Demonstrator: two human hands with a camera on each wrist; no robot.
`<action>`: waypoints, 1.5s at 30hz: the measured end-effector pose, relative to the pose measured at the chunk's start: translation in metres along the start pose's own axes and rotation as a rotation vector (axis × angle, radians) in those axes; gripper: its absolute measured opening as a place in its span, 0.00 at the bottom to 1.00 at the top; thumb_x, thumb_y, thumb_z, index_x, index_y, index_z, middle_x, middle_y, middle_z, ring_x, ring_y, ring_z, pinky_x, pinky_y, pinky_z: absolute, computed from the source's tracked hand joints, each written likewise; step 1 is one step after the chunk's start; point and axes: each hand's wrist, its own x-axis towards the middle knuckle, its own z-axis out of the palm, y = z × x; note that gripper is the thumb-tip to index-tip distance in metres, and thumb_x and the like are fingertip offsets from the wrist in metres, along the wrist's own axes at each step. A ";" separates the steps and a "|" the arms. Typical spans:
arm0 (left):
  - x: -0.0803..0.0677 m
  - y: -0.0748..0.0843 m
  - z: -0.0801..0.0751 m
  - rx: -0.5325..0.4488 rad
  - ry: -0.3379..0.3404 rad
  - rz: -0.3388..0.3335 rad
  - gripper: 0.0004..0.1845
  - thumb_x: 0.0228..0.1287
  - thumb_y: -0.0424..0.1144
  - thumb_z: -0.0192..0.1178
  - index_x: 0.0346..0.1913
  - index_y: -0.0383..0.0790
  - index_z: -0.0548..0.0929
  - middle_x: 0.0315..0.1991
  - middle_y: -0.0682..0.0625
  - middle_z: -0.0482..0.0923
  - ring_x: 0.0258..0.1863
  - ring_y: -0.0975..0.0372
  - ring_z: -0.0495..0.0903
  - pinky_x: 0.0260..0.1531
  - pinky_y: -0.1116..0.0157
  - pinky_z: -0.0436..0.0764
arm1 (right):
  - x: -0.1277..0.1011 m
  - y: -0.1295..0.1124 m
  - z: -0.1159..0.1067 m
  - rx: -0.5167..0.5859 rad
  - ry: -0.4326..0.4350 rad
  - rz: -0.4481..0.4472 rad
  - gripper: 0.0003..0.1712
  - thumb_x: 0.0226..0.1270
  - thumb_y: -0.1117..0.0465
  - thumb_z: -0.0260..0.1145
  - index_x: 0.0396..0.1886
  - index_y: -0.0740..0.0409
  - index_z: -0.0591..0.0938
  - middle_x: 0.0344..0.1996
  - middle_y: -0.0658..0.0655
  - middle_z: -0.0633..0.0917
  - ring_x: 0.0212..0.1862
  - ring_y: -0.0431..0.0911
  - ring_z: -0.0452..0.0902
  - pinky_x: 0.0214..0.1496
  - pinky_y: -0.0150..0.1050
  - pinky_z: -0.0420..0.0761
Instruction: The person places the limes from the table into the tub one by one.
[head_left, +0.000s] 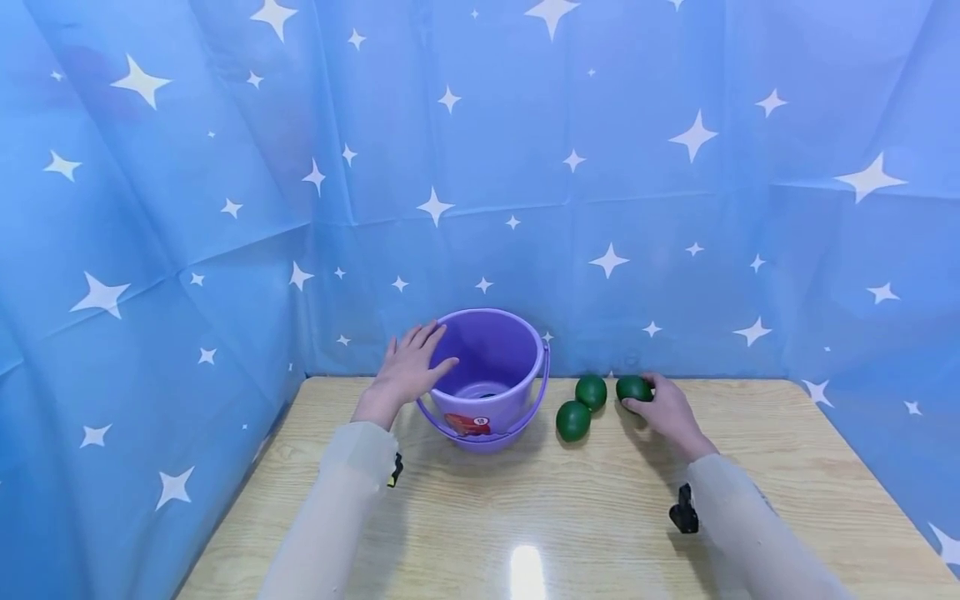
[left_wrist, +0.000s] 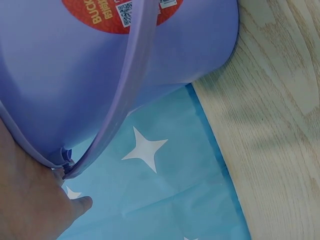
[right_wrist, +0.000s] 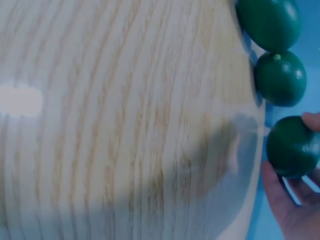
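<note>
A purple bucket (head_left: 491, 375) with a red sticker stands at the back of the wooden table (head_left: 570, 517); its handle hangs down the front. My left hand (head_left: 408, 367) rests flat against the bucket's left rim with straight fingers, and the bucket's wall (left_wrist: 100, 65) fills the left wrist view. To the bucket's right lie two green limes (head_left: 573, 420) (head_left: 591, 391). My right hand (head_left: 663, 408) curls round a third green lime (head_left: 633, 388) at the table's back edge. In the right wrist view that lime (right_wrist: 292, 146) sits between thumb and fingers, next to the other two (right_wrist: 280, 78).
A blue cloth with white stars (head_left: 600, 183) hangs behind the table and along its left side. A light reflection (head_left: 527, 571) shines on the wood near the front edge.
</note>
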 end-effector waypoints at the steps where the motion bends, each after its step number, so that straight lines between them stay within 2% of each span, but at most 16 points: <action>1: 0.000 0.000 0.000 0.001 0.003 0.001 0.41 0.73 0.66 0.42 0.81 0.51 0.49 0.82 0.49 0.44 0.81 0.48 0.43 0.77 0.37 0.39 | 0.000 0.000 -0.001 -0.003 0.003 -0.006 0.38 0.71 0.56 0.63 0.71 0.75 0.62 0.65 0.79 0.68 0.62 0.72 0.69 0.57 0.64 0.77; 7: 0.000 0.001 -0.002 -0.005 0.009 0.003 0.41 0.73 0.65 0.44 0.81 0.51 0.50 0.82 0.49 0.44 0.81 0.47 0.43 0.77 0.37 0.39 | 0.002 -0.001 -0.005 -0.010 0.012 -0.028 0.39 0.70 0.56 0.63 0.70 0.76 0.63 0.64 0.79 0.69 0.61 0.72 0.70 0.56 0.64 0.77; 24: -0.001 0.000 0.002 0.009 0.000 -0.009 0.40 0.73 0.65 0.43 0.81 0.51 0.50 0.82 0.50 0.44 0.81 0.48 0.43 0.77 0.38 0.38 | -0.001 -0.006 -0.010 0.012 0.004 -0.008 0.39 0.71 0.52 0.63 0.73 0.71 0.62 0.66 0.76 0.69 0.61 0.68 0.72 0.53 0.59 0.80; 38: 0.000 0.002 0.000 -0.003 0.016 0.001 0.39 0.74 0.62 0.45 0.80 0.49 0.52 0.82 0.49 0.45 0.81 0.47 0.44 0.77 0.37 0.40 | -0.001 -0.014 -0.014 0.003 0.008 -0.033 0.40 0.71 0.52 0.64 0.72 0.71 0.63 0.65 0.76 0.69 0.60 0.69 0.73 0.51 0.58 0.82; 45: 0.000 0.002 0.001 0.011 0.015 -0.003 0.40 0.73 0.64 0.44 0.80 0.50 0.51 0.82 0.49 0.45 0.81 0.47 0.44 0.77 0.37 0.40 | -0.002 -0.017 -0.016 -0.006 0.012 -0.044 0.39 0.71 0.53 0.64 0.72 0.72 0.63 0.65 0.77 0.70 0.59 0.69 0.73 0.50 0.58 0.82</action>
